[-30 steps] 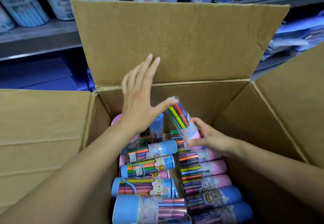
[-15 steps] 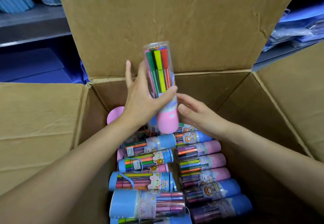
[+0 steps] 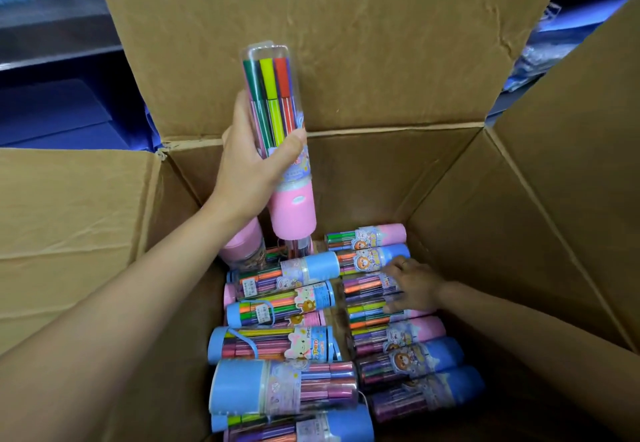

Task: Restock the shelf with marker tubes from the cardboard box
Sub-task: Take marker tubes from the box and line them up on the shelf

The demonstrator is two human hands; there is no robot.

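Pink at its lower cap and clear along its body, the marker tube [image 3: 277,136] stands upright in my left hand [image 3: 254,168], thumb across the front and fingers [image 3: 242,109] wrapped behind it, lifted above the pile inside the cardboard box [image 3: 346,43]. I can see 3 markers through the clear top: green, yellow and red. My right hand [image 3: 412,285] is down in the right column of stacked tubes [image 3: 398,337], fingers curling over 1 tube lying flat there; I judge it is taking hold, though I cannot tell whether the grip is complete. A blue-capped tube [image 3: 287,268] lies just beside it in the left column, and more pink and blue ones fill the box floor. The shelf [image 3: 52,26] sits beyond the raised back flap, mostly hidden. The step in hand looks like gathering: 1 tube is out, a 2nd is being picked. Next I need to lift the right tube free without dragging its neighbours, then carry both over the flap to the shelf.
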